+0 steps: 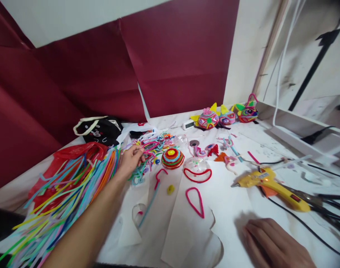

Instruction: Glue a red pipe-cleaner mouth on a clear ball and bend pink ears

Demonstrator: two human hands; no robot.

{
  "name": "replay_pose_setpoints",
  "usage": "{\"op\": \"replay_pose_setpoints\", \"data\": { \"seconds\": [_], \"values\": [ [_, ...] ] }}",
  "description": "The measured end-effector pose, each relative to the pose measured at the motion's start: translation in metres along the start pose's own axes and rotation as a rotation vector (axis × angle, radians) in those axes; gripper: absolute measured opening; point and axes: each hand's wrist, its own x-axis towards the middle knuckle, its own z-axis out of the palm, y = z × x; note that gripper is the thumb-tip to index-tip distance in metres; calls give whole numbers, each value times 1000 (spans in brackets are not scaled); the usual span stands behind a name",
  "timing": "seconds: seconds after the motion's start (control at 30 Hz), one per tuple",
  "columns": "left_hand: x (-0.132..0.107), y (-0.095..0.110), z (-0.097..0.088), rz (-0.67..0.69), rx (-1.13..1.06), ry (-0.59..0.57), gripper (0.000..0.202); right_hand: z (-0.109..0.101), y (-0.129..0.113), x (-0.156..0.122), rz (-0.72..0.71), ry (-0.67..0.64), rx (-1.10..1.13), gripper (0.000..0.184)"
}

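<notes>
My left hand (131,160) reaches out over the white table, its fingers closed in a pinch on a pink pipe cleaner at the edge of a heap of bent coloured pipe-cleaner pieces (154,147). A big bundle of long straight pipe cleaners (72,190) lies under and left of my forearm. A striped pipe-cleaner dome (172,158) sits just right of the hand. My right hand (273,243) rests flat on the paper at the lower right, fingers stretched, holding nothing. A yellow glue gun (270,182) lies beyond it.
A clear half-sphere with a red rim (197,168) and a pink teardrop loop (195,200) lie mid-table. Three finished colourful figures (227,116) stand at the back by a small white clock (188,124). A black bag (99,130) sits back left. Black cables (320,203) run right.
</notes>
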Motion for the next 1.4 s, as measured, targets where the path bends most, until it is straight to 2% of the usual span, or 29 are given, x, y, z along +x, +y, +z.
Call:
{"op": "replay_pose_setpoints", "data": {
  "seconds": [0.17,0.3,0.37,0.47,0.6,0.73,0.87,1.0,1.13,1.27,1.4],
  "values": [
    [-6,30,-3,-27,-216,18,21,-4,-2,9,53,7,93,19],
    [-21,54,4,-33,-328,-31,18,-15,-10,30,261,-47,333,14],
    [-30,64,11,-46,-376,-74,19,-19,-16,50,384,-110,470,11],
    [-46,77,22,-72,-428,-146,20,-16,-23,89,534,-112,673,24],
    [-64,89,37,-94,-456,-241,21,0,-19,135,605,-163,763,42],
    [-73,92,48,-97,-484,-316,19,19,-8,153,543,-245,815,22],
    [-74,92,58,-106,-565,-353,20,35,0,156,595,-260,897,29],
    [-76,91,64,-135,-641,-403,29,45,6,156,667,-222,947,33],
    [-82,86,69,-158,-688,-444,31,48,8,155,710,-211,1008,35],
    [-86,81,73,-167,-759,-436,31,45,6,153,734,-261,1140,38],
    [-87,75,78,-197,-942,-446,30,42,3,153,762,-316,1245,44]
  ]
}}
